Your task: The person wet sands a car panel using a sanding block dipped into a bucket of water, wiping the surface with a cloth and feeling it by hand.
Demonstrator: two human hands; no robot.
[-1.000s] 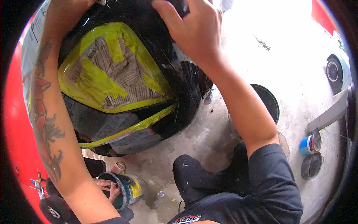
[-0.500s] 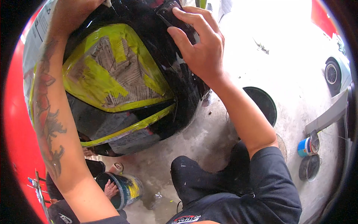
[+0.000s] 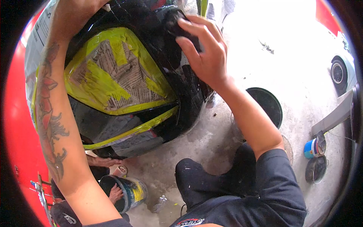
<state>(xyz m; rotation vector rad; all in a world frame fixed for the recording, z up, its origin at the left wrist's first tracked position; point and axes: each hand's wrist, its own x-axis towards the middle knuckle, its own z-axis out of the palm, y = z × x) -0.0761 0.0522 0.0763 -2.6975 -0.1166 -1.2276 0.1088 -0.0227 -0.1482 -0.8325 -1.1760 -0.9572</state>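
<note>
In front of me is a wet, glossy black car body panel (image 3: 151, 41). Newspaper (image 3: 113, 72) covers the headlight area, framed by yellow-green masking tape (image 3: 85, 79). My right hand (image 3: 210, 55) has its fingers curled over a dark sanding block (image 3: 176, 22), which lies against the panel right of the masked area. My left hand (image 3: 77, 11) reaches over the panel's upper left, partly cut off by the frame's top edge. A small whitish bit (image 3: 107, 7) shows by its fingers, which I cannot make out.
A co-worker's hand (image 3: 115, 193) rests in a tipped dark bucket (image 3: 130, 193) at lower left; their other hand (image 3: 106, 162) is below the bumper. A dark round tub (image 3: 266, 106) stands right of my arm. A blue-white can (image 3: 312, 148) and a light car (image 3: 342, 73) are farther right.
My right hand and the sanding block have shifted slightly down and right over the panel. The co-worker's second hand has come out further below the bumper.
</note>
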